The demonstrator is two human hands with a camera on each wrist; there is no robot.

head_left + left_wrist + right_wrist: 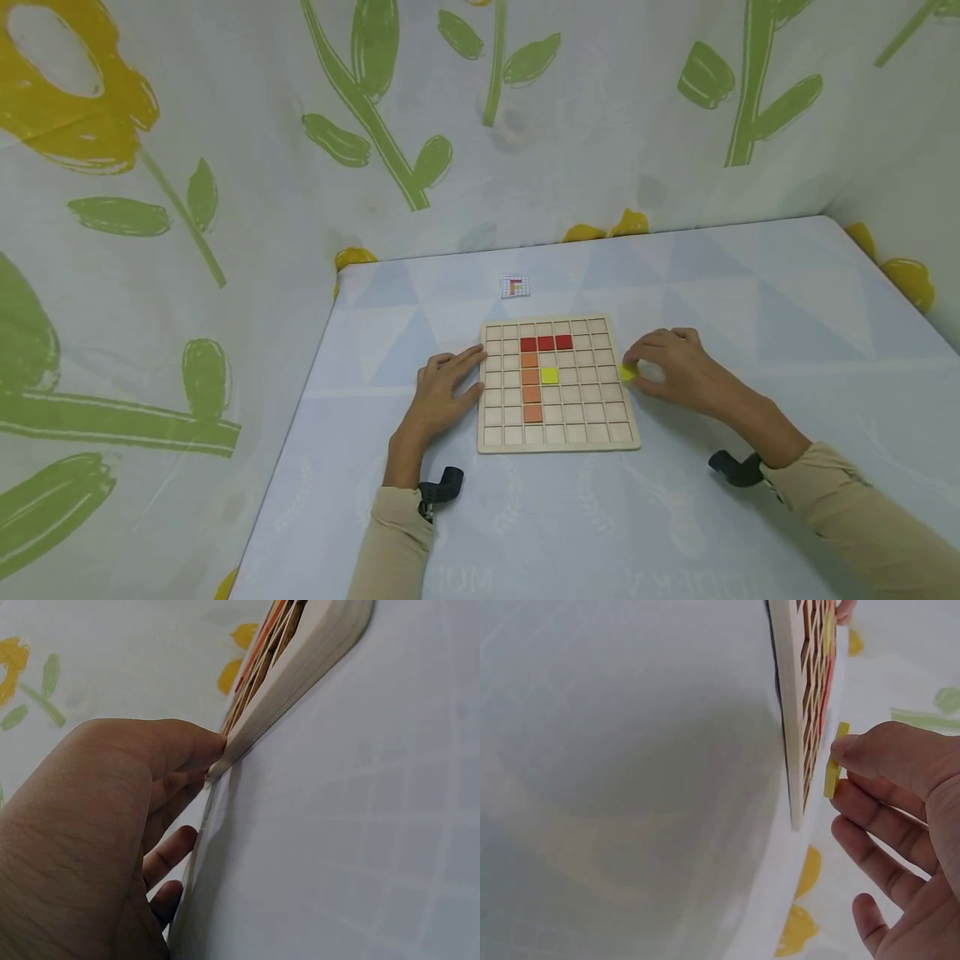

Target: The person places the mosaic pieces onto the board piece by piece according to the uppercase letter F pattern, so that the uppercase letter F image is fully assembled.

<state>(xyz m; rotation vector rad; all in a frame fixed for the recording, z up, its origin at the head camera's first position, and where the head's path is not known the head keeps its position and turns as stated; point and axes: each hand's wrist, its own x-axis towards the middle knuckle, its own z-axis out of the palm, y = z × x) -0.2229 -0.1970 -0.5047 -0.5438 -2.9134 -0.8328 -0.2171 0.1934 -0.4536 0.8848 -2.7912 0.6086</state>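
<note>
A wooden grid board lies flat on the table. Red tiles form a short row near its top, orange tiles run down a column below, and one yellow tile sits in a cell beside that column. My left hand touches the board's left edge with thumb and fingers fairly straight; the left wrist view shows the thumb against the rim. Thumb and finger of my right hand pinch another yellow tile, held just off the board's right edge. Its other fingers are spread.
A small pattern card with a coloured grid lies behind the board. The pale table reaches a fabric wall printed with leaves and yellow flowers. Black wrist mounts sit on both forearms.
</note>
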